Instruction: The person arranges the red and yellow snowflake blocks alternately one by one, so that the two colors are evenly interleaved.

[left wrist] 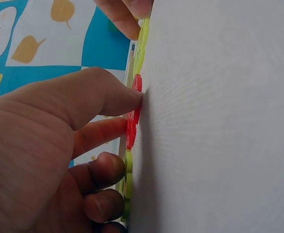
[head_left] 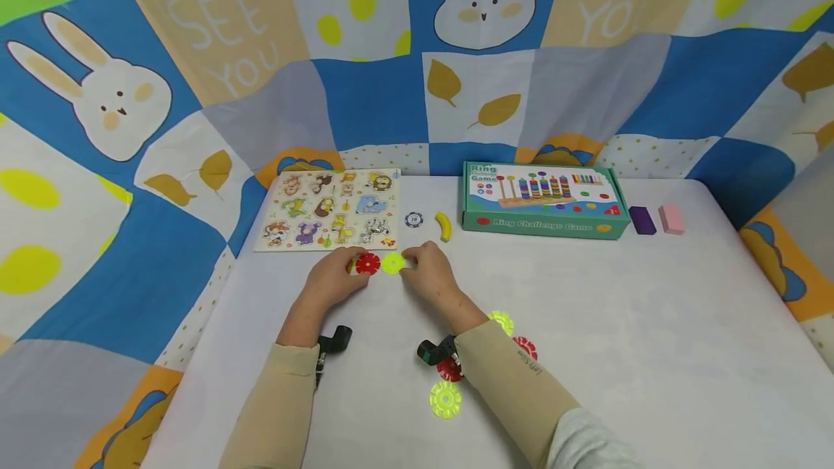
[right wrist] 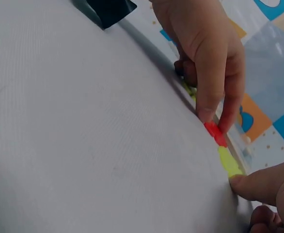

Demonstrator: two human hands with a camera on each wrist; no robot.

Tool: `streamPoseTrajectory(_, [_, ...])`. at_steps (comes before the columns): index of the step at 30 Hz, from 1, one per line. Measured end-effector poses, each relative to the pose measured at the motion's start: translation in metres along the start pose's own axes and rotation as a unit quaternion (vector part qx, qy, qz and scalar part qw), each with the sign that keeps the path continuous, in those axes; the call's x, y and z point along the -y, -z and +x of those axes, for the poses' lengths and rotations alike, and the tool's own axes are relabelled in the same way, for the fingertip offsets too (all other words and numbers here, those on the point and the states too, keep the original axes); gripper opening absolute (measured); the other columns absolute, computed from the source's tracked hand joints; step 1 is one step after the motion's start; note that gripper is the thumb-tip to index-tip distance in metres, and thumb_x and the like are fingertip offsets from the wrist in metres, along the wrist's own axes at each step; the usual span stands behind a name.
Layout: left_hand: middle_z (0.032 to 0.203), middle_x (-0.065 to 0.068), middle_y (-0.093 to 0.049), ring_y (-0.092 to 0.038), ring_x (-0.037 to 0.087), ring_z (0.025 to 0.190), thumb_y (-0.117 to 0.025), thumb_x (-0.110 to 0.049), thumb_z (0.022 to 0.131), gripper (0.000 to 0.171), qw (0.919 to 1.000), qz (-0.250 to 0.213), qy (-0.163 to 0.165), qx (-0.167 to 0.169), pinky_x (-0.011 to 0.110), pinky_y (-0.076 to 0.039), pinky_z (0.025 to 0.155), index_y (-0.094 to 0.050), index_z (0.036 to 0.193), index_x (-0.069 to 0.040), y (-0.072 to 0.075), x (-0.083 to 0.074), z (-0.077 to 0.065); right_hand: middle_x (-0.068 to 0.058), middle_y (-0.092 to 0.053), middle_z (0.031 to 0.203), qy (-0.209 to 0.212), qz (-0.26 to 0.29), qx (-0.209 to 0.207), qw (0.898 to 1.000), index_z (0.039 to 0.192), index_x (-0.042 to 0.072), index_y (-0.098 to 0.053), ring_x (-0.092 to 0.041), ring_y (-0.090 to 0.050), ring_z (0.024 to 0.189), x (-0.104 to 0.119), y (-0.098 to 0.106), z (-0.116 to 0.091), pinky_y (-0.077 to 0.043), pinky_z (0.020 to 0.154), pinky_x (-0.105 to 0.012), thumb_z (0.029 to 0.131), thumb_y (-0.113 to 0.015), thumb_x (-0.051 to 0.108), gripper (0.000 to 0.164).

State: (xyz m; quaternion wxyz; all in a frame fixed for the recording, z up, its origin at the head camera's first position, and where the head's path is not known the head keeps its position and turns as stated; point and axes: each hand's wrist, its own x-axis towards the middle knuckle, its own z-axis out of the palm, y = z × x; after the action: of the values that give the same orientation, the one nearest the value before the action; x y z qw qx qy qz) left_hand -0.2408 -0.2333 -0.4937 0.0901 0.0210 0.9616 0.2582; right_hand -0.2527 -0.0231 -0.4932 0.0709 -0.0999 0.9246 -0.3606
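Note:
In the head view, a red notched disc (head_left: pixel 368 264) and a yellow-green notched disc (head_left: pixel 392 263) lie edge to edge on the white table, seemingly touching. My left hand (head_left: pixel 329 281) pinches the red disc between thumb and forefinger. The yellow-green one is pinched at its right side by my right hand (head_left: pixel 430 275). From the left wrist view, another yellow-green disc (left wrist: pixel 128 182) sits beside the red one, near the left hand's curled fingers. The right wrist view shows both hands at the line of discs; whether neighbouring discs interlock I cannot tell.
Loose discs, one yellow-green (head_left: pixel 446 400) and one red (head_left: pixel 525 347) among them, lie by the right forearm. Behind the hands are an animal puzzle board (head_left: pixel 332 210), a poker chip (head_left: pixel 413 220), a toy banana (head_left: pixel 444 226), a green game box (head_left: pixel 544 201), a purple block (head_left: pixel 643 221) and a pink block (head_left: pixel 672 219).

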Motion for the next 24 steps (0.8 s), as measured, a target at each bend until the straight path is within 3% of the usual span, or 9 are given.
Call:
streamPoseTrajectory(6, [0.125, 0.007, -0.056, -0.051, 0.026, 0.112, -0.068, -0.033, 0.084, 0.052, 0.9999, 0.01, -0.013, -0.005, 0.048, -0.039, 0.096, -0.056, 0.131, -0.017, 0.003, -0.005, -0.001, -0.002, -0.048, 0.09, -0.009, 0.034, -0.012, 0.999, 0.114, 0.01, -0.069, -0.017, -0.045, 0.081, -0.006, 0.0, 0.0, -0.04, 0.068, -0.028, 0.082, -0.073, 0.023, 0.034])
streamPoseTrajectory(13, [0.103, 0.003, -0.058, -0.05, 0.021, 0.088, -0.069, -0.033, 0.084, 0.049, 0.9999, 0.006, -0.008, -0.011, 0.039, -0.044, 0.079, -0.058, 0.13, -0.016, 0.002, -0.01, -0.007, -0.001, -0.049, 0.09, -0.009, 0.042, -0.014, 0.999, 0.112, 0.009, -0.07, -0.017, -0.045, 0.081, -0.009, -0.003, -0.001, -0.04, 0.067, -0.029, 0.081, -0.074, 0.023, 0.034])
streamPoseTrajectory(19, [0.119, 0.004, -0.058, -0.052, 0.022, 0.102, -0.07, -0.031, 0.083, 0.046, 0.9988, -0.027, -0.038, -0.015, 0.043, -0.043, 0.09, -0.061, 0.126, -0.016, -0.001, -0.02, 0.0, -0.001, -0.049, 0.09, -0.007, 0.04, -0.024, 0.999, 0.11, 0.01, -0.07, -0.017, -0.045, 0.081, -0.01, -0.004, -0.001, -0.04, 0.067, -0.029, 0.082, -0.074, 0.023, 0.032])
streamPoseTrajectory(24, [0.121, 0.004, -0.058, -0.051, 0.021, 0.1, -0.072, -0.03, 0.081, 0.045, 0.998, -0.033, -0.054, -0.01, 0.041, -0.043, 0.088, -0.063, 0.123, -0.015, -0.008, -0.028, 0.006, -0.001, -0.049, 0.091, -0.004, 0.034, -0.016, 0.999, 0.109, 0.01, -0.071, -0.016, -0.045, 0.081, -0.01, -0.002, -0.003, -0.041, 0.067, -0.028, 0.082, -0.073, 0.023, 0.029])
